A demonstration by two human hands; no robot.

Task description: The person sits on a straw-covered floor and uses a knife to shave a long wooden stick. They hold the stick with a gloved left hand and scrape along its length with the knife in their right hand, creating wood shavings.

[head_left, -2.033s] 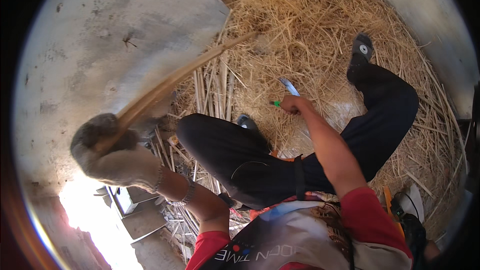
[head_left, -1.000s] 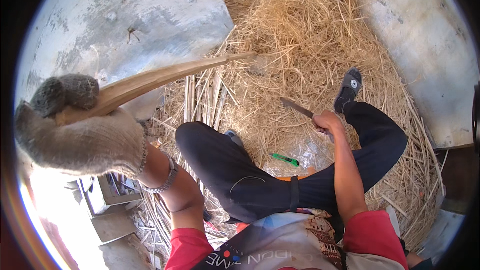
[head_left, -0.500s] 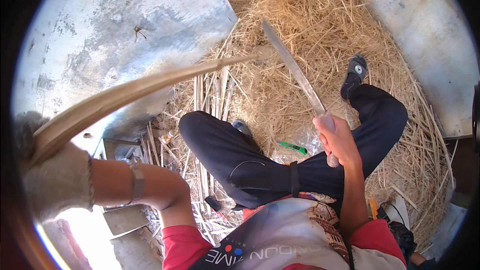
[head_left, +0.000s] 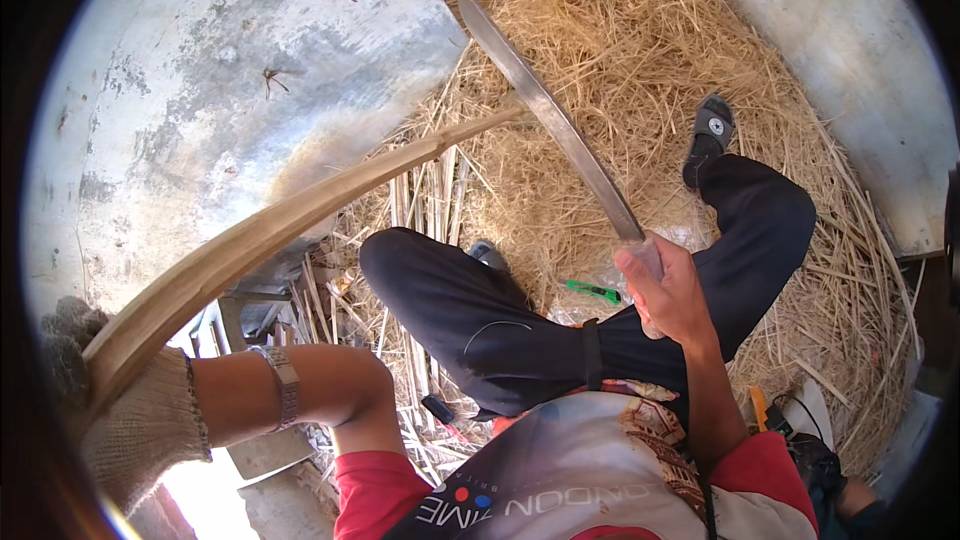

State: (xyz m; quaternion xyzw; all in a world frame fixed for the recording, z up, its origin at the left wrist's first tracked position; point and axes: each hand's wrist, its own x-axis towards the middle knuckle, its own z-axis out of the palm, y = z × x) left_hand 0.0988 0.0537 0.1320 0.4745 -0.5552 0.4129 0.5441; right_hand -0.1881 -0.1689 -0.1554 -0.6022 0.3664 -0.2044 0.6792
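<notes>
My left hand (head_left: 130, 430), in a knitted work glove with dark grey fingers, is closed round the thick end of a long pale strip of split wood or bamboo (head_left: 300, 210) at the far left. The strip curves up to the right and narrows to a tip over the straw. My bare right hand (head_left: 672, 290) grips the handle of a machete (head_left: 562, 130), its long blade slanting up and left. Strip tip and blade overlap in the picture; I cannot tell whether they touch. Some gloved fingers are lost in the dark rim.
Dry straw and shavings (head_left: 610, 30) cover the ground round my bent legs (head_left: 450, 300). A green box cutter (head_left: 592, 291) lies between them. Weathered metal sheets (head_left: 230, 70) stand at left and right. A black-and-red tool (head_left: 440, 412) lies beside my left thigh.
The machete has swung leftward and up, so its blade now crosses the strip's tip. My gloved left hand and the strip's thick end have shifted slightly down and right.
</notes>
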